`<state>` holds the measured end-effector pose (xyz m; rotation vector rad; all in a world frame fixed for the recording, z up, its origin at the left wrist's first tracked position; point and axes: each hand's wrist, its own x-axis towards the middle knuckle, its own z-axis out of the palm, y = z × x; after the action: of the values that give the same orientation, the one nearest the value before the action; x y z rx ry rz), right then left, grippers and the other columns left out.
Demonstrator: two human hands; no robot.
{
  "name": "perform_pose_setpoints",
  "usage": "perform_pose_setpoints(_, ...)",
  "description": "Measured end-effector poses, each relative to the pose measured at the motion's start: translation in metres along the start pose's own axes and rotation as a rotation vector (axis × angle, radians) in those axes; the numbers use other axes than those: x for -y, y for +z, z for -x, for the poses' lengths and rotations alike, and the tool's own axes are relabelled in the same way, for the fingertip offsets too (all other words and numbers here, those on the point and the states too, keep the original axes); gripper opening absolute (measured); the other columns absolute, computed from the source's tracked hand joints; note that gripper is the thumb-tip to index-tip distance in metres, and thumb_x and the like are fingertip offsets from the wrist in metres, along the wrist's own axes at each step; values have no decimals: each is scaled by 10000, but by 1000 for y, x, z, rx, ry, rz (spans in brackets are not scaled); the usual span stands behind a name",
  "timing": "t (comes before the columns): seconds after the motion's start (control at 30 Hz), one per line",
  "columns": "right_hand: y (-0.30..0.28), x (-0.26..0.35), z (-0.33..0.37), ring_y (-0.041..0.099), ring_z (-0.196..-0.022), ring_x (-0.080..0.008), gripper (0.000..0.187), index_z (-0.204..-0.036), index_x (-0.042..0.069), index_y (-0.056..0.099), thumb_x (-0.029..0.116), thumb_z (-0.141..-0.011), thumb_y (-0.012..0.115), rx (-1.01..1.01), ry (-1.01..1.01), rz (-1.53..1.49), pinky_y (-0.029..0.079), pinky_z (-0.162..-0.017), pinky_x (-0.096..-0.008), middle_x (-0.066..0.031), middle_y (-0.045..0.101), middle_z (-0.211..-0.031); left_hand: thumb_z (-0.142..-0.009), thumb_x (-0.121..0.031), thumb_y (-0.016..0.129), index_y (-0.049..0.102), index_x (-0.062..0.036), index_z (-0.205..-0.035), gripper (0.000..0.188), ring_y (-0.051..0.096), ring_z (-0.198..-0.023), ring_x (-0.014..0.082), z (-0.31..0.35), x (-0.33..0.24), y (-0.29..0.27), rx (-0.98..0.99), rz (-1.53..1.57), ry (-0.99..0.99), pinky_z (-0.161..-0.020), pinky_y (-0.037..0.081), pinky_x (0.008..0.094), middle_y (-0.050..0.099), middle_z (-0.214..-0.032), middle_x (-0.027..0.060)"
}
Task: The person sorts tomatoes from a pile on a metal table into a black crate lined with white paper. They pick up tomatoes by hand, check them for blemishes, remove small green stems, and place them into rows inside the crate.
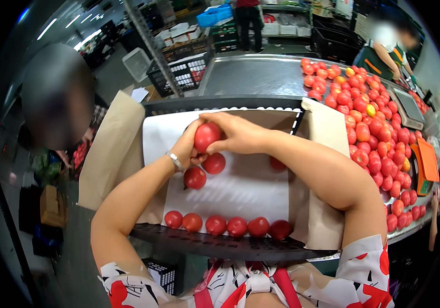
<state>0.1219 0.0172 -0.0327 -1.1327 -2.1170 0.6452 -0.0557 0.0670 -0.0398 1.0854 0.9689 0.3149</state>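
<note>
Both hands are closed around one red tomato (207, 136) above the far left part of a paper-lined black crate (230, 246). My left hand (185, 143), with a silver band at its wrist, cups the tomato from the left, its fingertips partly hidden. My right hand (238, 134) wraps it from the far side and the right, thumb on its front. Just below the hands, a tomato (213, 163) and another tomato (194, 178) lie on the white paper. A row of several tomatoes (216, 224) lines the near wall. One more tomato (277, 163) is partly hidden under my right forearm.
Brown paper flaps (112, 149) stick out over the crate's sides. Many loose tomatoes (379, 138) cover the right of a metal table (256, 72). A scale (409, 109) and an orange device (426, 161) stand there. A person (384, 51) stands at the far right, another person (58, 97) at the left.
</note>
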Motion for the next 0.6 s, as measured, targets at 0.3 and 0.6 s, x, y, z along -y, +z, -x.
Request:
perform_pose_setpoints(0.3,-15,7,-4,600,-762,-138,584,-1268,16,408,424,-870,534,27,412,-437,498,-639,-253,-113,567,-1014,-799,-747,183,494,-99,-946,734,390,-362,77,6,-8,2,142,-1,105,-297,231,176,452,-544,8)
perform_pose_setpoints(0.6,-18,11,-1,613,-761,-171,607,-1225,-13,414,500,-901,407,120,503,-652,528,-563,-285,-139,563,-989,-743,-806,133,505,-88,-859,817,317,-367,99,9,-4,5,120,-33,-57,-334,219,214,319,-490,-16)
